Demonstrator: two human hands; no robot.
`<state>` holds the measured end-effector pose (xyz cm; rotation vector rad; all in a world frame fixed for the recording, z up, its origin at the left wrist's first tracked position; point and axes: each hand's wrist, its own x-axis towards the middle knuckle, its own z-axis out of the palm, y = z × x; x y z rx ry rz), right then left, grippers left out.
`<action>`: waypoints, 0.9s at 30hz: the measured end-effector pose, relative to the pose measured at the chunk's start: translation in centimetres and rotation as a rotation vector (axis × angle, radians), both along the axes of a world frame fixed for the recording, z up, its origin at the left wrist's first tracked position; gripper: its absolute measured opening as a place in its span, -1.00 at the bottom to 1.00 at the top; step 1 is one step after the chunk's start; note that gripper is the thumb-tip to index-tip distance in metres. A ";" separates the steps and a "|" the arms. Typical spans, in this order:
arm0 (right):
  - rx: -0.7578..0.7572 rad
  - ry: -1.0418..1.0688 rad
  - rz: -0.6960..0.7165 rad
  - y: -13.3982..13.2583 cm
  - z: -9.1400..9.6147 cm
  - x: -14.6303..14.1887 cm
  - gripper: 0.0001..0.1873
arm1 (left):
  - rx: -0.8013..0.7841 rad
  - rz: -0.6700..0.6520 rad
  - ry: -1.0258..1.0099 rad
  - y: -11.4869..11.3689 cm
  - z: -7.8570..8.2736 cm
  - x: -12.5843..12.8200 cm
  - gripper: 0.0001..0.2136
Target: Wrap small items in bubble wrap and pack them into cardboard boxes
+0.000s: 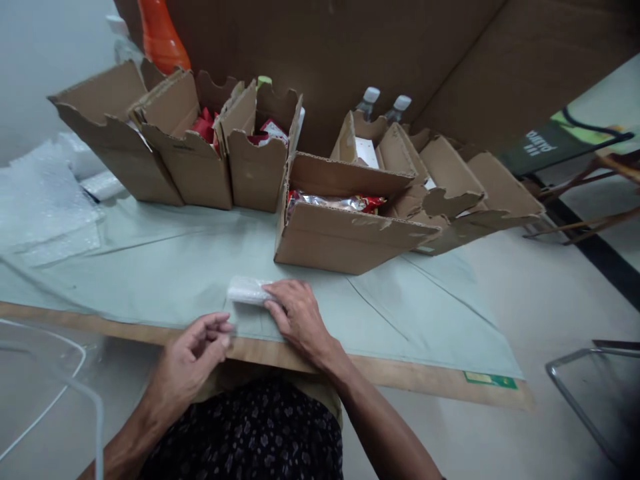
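My right hand lies on a small white wrapped packet on the pale green sheet near the table's front edge, its fingers pressing the packet's right end. My left hand hovers just left of it at the wooden edge, fingers curled with thumb and fingertips pinched together; whether it holds anything I cannot make out. Right behind the packet stands an open cardboard box with shiny red and silver snack packs inside.
A row of open cardboard boxes with red packets stands at the back left, more boxes at the right. Two capped bottles and an orange object stand behind. Bubble wrap lies at the left. Chair frames stand beside the table.
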<state>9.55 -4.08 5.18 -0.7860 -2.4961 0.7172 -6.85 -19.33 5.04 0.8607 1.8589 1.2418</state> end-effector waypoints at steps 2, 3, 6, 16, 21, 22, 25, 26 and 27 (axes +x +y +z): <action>-0.057 0.091 -0.007 -1.4 0.5 0.6 -0.76 | -0.013 -0.043 -0.267 0.5 0.1 0.8 -0.51; -0.087 0.125 0.011 -2.2 0.9 1.0 -0.75 | 0.002 -0.038 -0.353 0.8 0.1 1.1 -0.49; -0.169 0.156 0.055 -3.9 2.1 2.5 -0.74 | 0.057 -0.021 -0.479 1.8 -0.2 1.9 -0.55; -0.585 0.246 -0.127 -2.7 3.9 5.9 -0.60 | 0.116 -0.155 -0.440 3.4 -0.6 3.7 -0.66; -0.270 0.317 -0.178 -0.4 8.7 8.0 -0.90 | 0.468 -0.185 -0.005 7.4 3.0 3.9 -0.54; -0.170 0.322 -0.188 0.5 10.3 8.8 -0.90 | 0.579 -0.158 0.165 8.7 4.1 3.8 -0.47; 0.159 0.288 -0.235 4.1 15.7 11.5 -0.87 | 0.756 -0.073 0.670 13.0 7.1 3.2 -0.32; 0.273 0.242 -0.251 5.5 17.5 12.3 -0.85 | 0.764 -0.071 0.763 14.3 7.7 3.1 -0.34; 0.388 0.174 -0.256 6.9 19.2 13.0 -0.85 | 0.764 -0.073 0.813 15.4 8.1 3.2 -0.41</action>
